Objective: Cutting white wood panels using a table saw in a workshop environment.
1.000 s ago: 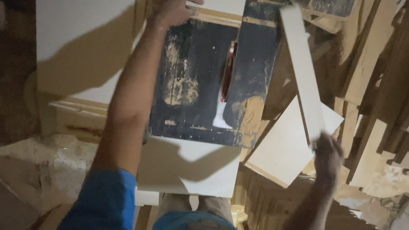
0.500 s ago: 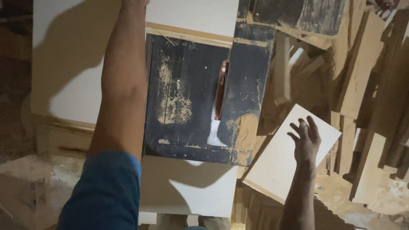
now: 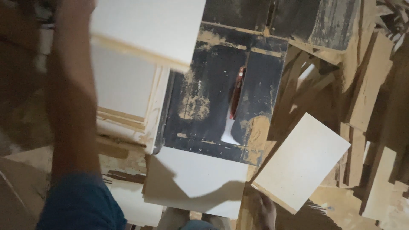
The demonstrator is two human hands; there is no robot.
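My left hand (image 3: 74, 10) is raised to the top left, blurred, at the left edge of a large white board (image 3: 149, 30) that it holds tilted above the black saw table (image 3: 204, 98). A red-edged saw blade (image 3: 236, 91) stands in the table's slot, to the right of the board and apart from it. My right hand (image 3: 264, 211) hangs low at the bottom edge, dim, with nothing in it. It is next to a white square panel (image 3: 302, 159) that leans on the scrap pile.
Another white panel (image 3: 196, 183) lies in front of the saw table's near edge. Stacked white boards (image 3: 123, 85) sit to the table's left. Several wooden offcuts and strips (image 3: 366, 98) are heaped on the right. Sawdust covers part of the table.
My right hand let go of a narrow white strip, opened, then dropped to the bottom edge. My left arm swung left and the white board now hangs tilted over the table's far corner.
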